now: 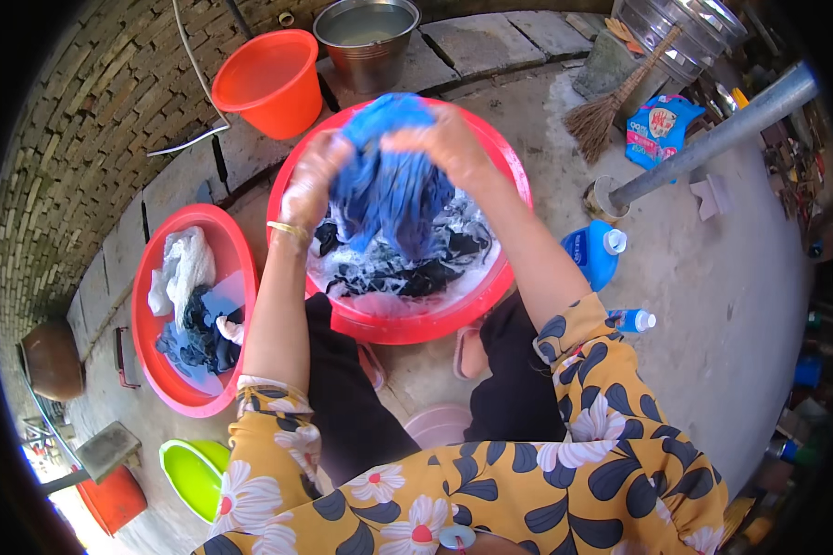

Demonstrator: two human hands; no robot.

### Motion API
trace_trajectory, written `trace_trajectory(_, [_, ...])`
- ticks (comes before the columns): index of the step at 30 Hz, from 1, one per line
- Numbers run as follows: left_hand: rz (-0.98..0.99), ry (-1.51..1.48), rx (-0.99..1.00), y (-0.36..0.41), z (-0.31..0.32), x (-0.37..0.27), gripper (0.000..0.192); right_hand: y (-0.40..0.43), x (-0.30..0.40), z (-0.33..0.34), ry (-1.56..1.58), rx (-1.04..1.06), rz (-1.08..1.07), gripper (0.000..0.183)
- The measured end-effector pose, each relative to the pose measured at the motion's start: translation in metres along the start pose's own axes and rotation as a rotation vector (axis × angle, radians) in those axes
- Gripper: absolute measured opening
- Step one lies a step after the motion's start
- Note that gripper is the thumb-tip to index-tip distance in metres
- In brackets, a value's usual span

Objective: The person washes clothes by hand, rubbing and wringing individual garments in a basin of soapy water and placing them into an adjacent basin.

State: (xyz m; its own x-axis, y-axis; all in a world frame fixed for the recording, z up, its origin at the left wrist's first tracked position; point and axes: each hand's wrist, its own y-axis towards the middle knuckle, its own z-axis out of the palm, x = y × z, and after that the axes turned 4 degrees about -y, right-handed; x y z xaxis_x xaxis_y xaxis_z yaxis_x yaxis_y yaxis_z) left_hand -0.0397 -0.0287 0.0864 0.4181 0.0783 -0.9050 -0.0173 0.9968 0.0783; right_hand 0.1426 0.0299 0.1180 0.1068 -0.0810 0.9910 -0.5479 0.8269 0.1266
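Observation:
A wet blue garment [389, 187] hangs bunched between my two hands above a large red plastic basin [423, 329]. My left hand [312, 177], soapy and with a yellowish bangle at the wrist, grips the cloth's left side. On the upper right side my right hand [448, 149] holds it too; its fingers are blurred by motion. The garment's lower end hangs close over the suds, and whether it touches them I cannot tell. Dark clothes [423, 277] lie half sunk in the white foam [468, 215] of the basin.
A second red basin [146, 347] at left holds wet clothes and water. Behind stand a filled orange-red bucket [284, 107] and a metal bucket [368, 66]. Blue detergent bottles [593, 257], a slanting metal pole [715, 132] and a straw broom [614, 104] are at right; a green basin [194, 475] is lower left.

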Motion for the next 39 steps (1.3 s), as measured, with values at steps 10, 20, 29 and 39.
trace_trajectory(10, [-0.123,-0.236,-0.173,0.017,0.0,0.039,0.02,0.03,-0.024,-0.04,0.936,-0.372,-0.022,0.029])
trace_trajectory(20, [0.047,-0.443,-0.291,0.012,-0.016,0.09,0.033,-0.011,-0.03,0.097,-0.934,-0.219,-0.467,0.042])
trace_trajectory(29, [-0.125,-0.775,-0.282,0.027,-0.006,0.086,0.024,0.023,-0.044,0.056,-0.661,-0.503,-0.183,0.035])
trace_trajectory(39, [-0.146,-0.581,-0.47,0.034,0.034,0.032,0.012,0.055,-0.029,-0.011,-0.88,-0.369,-0.309,0.052])
